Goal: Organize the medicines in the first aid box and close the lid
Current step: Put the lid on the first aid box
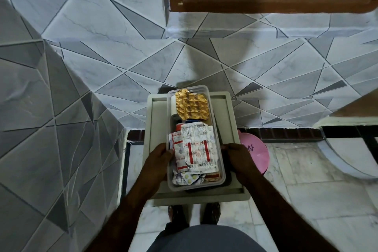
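Note:
A clear plastic first aid box [216,135] rests on a pale grey stool top [229,112], long side pointing away from me. It has no lid on and is full of medicine strips: a crumpled gold foil strip [192,106] at the far end, white strips with red bars [197,150] in the middle, loose blister packs [189,178] at the near end. My left hand [158,159] grips the box's left wall, thumb over the rim on a strip. My right hand [238,159] holds the right wall. A dark flat piece [228,181] shows under the box; whether it is the lid is unclear.
A pink plastic basin [255,153] sits on the floor just right of the stool. Tiled walls rise ahead and close on the left. A wooden window frame [266,4] is overhead. My feet [194,213] stand under the stool's near edge.

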A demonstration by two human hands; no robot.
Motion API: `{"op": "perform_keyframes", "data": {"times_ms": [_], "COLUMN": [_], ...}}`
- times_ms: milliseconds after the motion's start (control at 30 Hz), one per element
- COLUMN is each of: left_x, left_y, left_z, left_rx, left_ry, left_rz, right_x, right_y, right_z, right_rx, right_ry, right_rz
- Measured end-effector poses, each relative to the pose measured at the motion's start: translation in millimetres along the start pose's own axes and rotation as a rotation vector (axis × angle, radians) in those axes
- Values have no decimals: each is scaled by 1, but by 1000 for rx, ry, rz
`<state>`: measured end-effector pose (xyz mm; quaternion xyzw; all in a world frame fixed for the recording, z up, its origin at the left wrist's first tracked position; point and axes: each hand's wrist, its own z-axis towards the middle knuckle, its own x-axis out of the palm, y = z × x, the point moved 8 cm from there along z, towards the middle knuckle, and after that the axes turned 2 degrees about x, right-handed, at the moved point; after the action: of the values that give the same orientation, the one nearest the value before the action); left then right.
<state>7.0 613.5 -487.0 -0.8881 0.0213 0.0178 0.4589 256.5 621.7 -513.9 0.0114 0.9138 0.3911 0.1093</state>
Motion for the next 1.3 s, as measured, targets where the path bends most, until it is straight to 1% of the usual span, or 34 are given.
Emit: {"op": "perform_keyframes", "data": {"times_ms": [167,300,433,567,733,967,1133,1300], "left_x": [-5,-15,-24,-28,-26,-18,-7,-3], "left_y": [0,0,9,19,20,17,2,-8], "left_z": [3,6,10,9,7,9,11,12], "left_rx": [43,87,66,48,42,60,87,105], "left_ry": [19,14,-10,-18,-11,3,11,15], "left_rz": [4,52,71,66,71,75,44,72], "right_x": [-25,-49,-64,-78,-97,-122,-110,-64], "right_y": [19,25,24,31,52,82,96,76], "right_z": [-3,0,-1,-7,-15,-25,-40,-41], "right_rx": [-89,-125,-103,-130,-211,-320,-354,-224], "right_ry": [-45,-98,-129,-185,-236,-293,-217,-73], "right_rz": [-58,-38,-29,-42,-36,44,176,287]}}
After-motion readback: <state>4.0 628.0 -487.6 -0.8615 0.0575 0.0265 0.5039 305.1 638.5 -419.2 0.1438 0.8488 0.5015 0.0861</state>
